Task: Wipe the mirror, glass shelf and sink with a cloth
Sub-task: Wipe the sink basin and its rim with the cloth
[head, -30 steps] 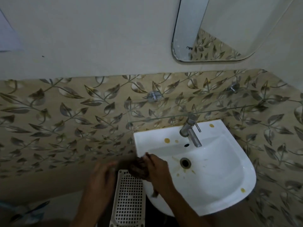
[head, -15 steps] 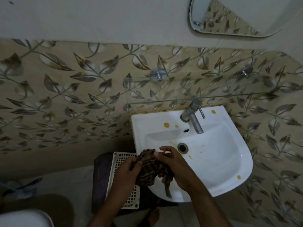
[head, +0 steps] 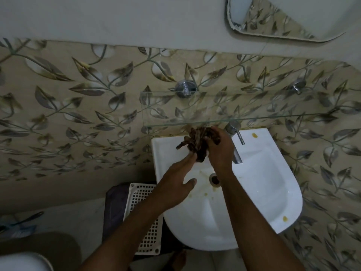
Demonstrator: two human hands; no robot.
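A dark brown patterned cloth (head: 197, 141) is bunched over the back left of the white sink (head: 259, 194). My right hand (head: 219, 151) grips the cloth from the right. My left hand (head: 175, 182) reaches in from below, fingers stretched out and fingertips touching the cloth's lower end. The sink carries yellowish stains near the drain (head: 214, 179) and on its rim. A glass shelf (head: 263, 106) juts from the wall just above the sink. The mirror (head: 283, 18) hangs at the top right, partly cut off by the frame.
A chrome tap (head: 235, 141) stands at the sink's back, right beside my right hand. A white perforated basket (head: 145, 218) sits on a dark stool left of the sink. Leaf-patterned tiles cover the wall. A toilet's white rim (head: 23, 261) shows at bottom left.
Both hands lifted the cloth from the sink's front left edge up toward the back of the sink under the shelf. The left hand's fingers have straightened. The camera tilted further down.
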